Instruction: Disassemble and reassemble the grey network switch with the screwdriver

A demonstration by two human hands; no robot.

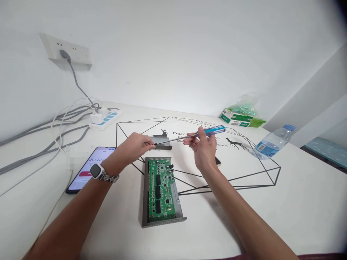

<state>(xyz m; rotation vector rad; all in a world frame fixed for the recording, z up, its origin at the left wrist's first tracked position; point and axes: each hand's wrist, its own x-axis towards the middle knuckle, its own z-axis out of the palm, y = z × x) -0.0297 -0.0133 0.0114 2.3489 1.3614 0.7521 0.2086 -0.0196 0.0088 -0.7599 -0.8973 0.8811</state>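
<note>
A screwdriver (214, 130) with a clear blue handle is held nearly level above the table, its long thin shaft pointing left. My right hand (204, 146) grips it by the handle, thumb on top. At the dark tip, my left hand (139, 143) has its fingertips pinched together; whether a small screw is also between them cannot be made out. Below both hands lies an open grey metal casing (146, 202) with a green circuit board (162, 189) inside. Behind my left fingers rests a flat grey metal cover (162, 141), partly hidden.
A phone (86, 169) showing a timer lies beside my left forearm. Behind it are a power strip (104, 121) and several cables. At the right are a water bottle (273, 142) and a green-white box (235, 118). Another dark phone-like object (218, 161) is mostly hidden behind my right wrist.
</note>
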